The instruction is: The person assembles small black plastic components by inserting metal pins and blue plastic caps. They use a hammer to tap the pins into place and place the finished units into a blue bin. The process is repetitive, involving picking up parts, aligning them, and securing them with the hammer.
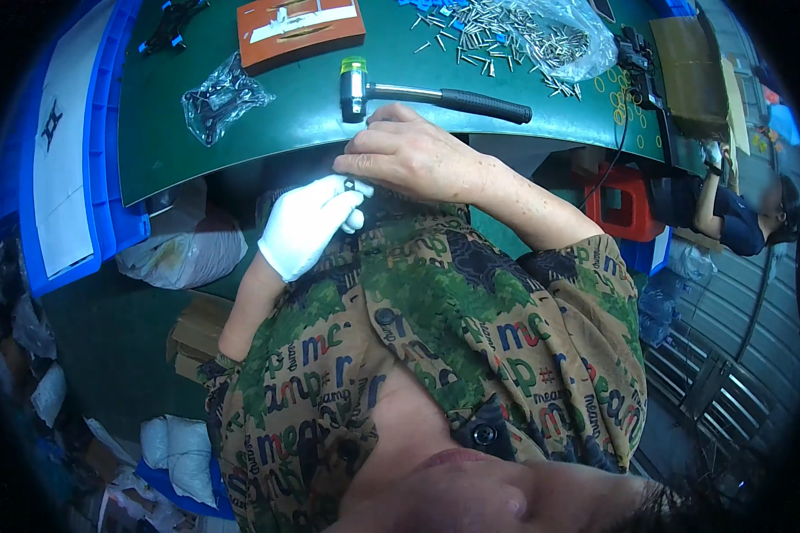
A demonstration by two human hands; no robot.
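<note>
Gloved left hand [304, 224] and bare right hand [411, 155] pinch a small dark part [350, 185].

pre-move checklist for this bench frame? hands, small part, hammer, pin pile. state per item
1. Left hand, white glove, pinches small dark part: ok.
2. Right hand, bare, touches the same part at the table edge: ok.
3. Part type and orientation: cannot tell, too small.
4. Hammer lies flat beside right hand, unheld: ok.
5. Metal pins contained in their bag: not ok, many spilled loose.
</note>
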